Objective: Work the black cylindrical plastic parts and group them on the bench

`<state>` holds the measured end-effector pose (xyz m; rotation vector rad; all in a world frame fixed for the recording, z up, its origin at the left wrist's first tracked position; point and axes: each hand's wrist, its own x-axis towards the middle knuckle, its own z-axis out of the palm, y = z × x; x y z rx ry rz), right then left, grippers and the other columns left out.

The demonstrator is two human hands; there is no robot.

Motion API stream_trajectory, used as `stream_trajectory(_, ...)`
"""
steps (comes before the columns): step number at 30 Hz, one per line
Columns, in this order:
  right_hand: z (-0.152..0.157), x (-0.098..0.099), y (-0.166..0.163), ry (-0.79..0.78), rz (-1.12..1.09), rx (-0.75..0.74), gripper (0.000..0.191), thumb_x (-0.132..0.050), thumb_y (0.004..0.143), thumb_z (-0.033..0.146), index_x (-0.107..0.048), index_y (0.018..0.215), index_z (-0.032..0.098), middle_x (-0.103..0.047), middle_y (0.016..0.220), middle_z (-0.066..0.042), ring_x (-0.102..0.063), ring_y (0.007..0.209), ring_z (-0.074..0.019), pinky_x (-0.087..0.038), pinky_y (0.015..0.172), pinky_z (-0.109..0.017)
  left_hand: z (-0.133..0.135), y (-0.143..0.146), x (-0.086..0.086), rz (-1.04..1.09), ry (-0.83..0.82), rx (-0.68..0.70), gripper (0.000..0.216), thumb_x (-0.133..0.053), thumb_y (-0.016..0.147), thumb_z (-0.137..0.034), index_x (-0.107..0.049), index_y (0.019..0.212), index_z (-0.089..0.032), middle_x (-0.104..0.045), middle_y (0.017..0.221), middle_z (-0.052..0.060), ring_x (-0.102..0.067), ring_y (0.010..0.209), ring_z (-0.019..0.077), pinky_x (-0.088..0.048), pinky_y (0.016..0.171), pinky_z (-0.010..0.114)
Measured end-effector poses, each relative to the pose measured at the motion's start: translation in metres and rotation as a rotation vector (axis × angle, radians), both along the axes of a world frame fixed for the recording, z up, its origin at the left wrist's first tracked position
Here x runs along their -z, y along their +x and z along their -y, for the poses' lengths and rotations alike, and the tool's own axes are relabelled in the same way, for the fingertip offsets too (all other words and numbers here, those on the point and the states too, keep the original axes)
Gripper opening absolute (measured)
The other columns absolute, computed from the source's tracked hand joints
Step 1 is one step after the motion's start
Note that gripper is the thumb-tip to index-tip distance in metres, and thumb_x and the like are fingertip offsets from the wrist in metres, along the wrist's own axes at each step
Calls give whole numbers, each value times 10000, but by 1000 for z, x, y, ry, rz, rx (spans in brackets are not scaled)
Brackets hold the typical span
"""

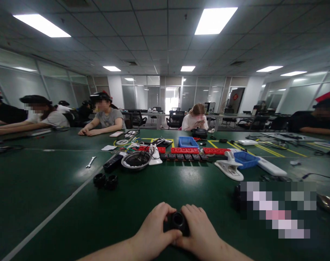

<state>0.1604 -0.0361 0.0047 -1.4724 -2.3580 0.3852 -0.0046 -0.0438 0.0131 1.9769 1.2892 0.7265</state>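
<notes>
Close to the table's near edge, a small black round part with a hole in its top (178, 218) sits between my two hands. My left hand (157, 225) curls round it from the left, its thumb across the near side. From the right, my right hand (199, 227) grips the same part, fingers bent over it and thumb near the other thumb. The underside of the part is hidden. Two black rounded pieces (105, 181) lie farther off to the left on the green table (143, 192).
A wrench (91, 162), a metal bowl (136, 167) with dark cable, and a black box (113, 162) lie ahead left. Red power strips (184, 150), blue trays (188, 141) and a white clip base (230, 168) stand ahead. Several people sit around the table. A blurred patch covers the right.
</notes>
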Motion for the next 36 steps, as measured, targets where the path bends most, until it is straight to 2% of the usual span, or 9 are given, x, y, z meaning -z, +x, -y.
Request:
stream_trajectory(3, -6, -9, 8, -147, -110, -163, 515, -759, 509, 311, -559, 972, 205, -553, 947, -30, -481, 865, -218, -345, 751, -312, -4, -4, -6, 9, -14, 68, 324, -687, 614, -145, -568, 912, -184, -524, 867, -8, -480, 798, 162, -375, 692, 239)
stream_trajectory(8, -19, -18, 22, -349, -130, -276, 361, -730, 561, 182, -590, 894, 185, -544, 874, 2, -490, 831, -175, -361, 706, -256, -10, -10, -10, 11, -26, 220, 375, -702, 637, -172, -574, 988, -206, -510, 886, -9, -484, 795, 151, -375, 672, 220)
stream_trajectory(10, -19, -13, 21, -324, -98, -221, 396, -767, 513, 236, -580, 856, 169, -534, 846, -2, -488, 790, -179, -358, 659, -254, -9, -9, -7, 26, -27, 227, 386, -724, 620, -191, -577, 977, -202, -511, 872, -13, -486, 786, 149, -374, 665, 217)
stream_trajectory(13, -16, -1, 11, -212, -33, -104, 470, -795, 435, 382, -554, 767, 153, -531, 800, -21, -484, 730, -192, -341, 609, -267, -6, -5, -2, 13, -35, 93, 391, -764, 562, -216, -583, 907, -182, -517, 836, -16, -487, 764, 156, -373, 656, 229)
stream_trajectory(18, -7, 5, -3, -18, 43, 48, 431, -723, 511, 492, -527, 716, 168, -567, 761, -42, -492, 725, -226, -333, 660, -331, -7, -1, 1, -33, -33, -78, 382, -767, 545, -263, -591, 873, -181, -510, 792, -23, -485, 725, 158, -365, 633, 240)
stream_trajectory(23, -9, -9, 8, -214, -135, -178, 517, -739, 537, 291, -538, 1004, 197, -559, 976, -48, -491, 894, -234, -354, 775, -333, -12, -7, 0, -13, 31, 52, 360, -755, 586, -292, -609, 904, -204, -499, 779, -33, -476, 713, 144, -354, 619, 220)
stream_trajectory(28, -19, -23, 20, -412, -212, -325, 336, -642, 627, 167, -585, 958, 182, -554, 939, -24, -490, 902, -203, -360, 791, -300, -14, -12, 1, 33, 27, 155, 406, -746, 617, -288, -603, 991, -223, -499, 802, -27, -471, 713, 137, -355, 619, 211)
stream_trajectory(32, -21, -22, 22, -415, -156, -256, 310, -690, 567, 157, -593, 862, 164, -541, 846, -2, -489, 826, -186, -363, 711, -269, -13, -10, 3, 80, -19, 173, 425, -772, 578, -282, -605, 961, -207, -495, 815, -25, -462, 712, 131, -353, 608, 201)
stream_trajectory(36, -20, -7, 17, -316, -86, -130, 347, -758, 470, 251, -520, 707, 163, -514, 753, 14, -477, 706, -160, -332, 574, -229, -10, -3, 6, 61, -85, 81, 468, -805, 498, -325, -599, 891, -179, -465, 771, -35, -425, 657, 120, -322, 548, 192)
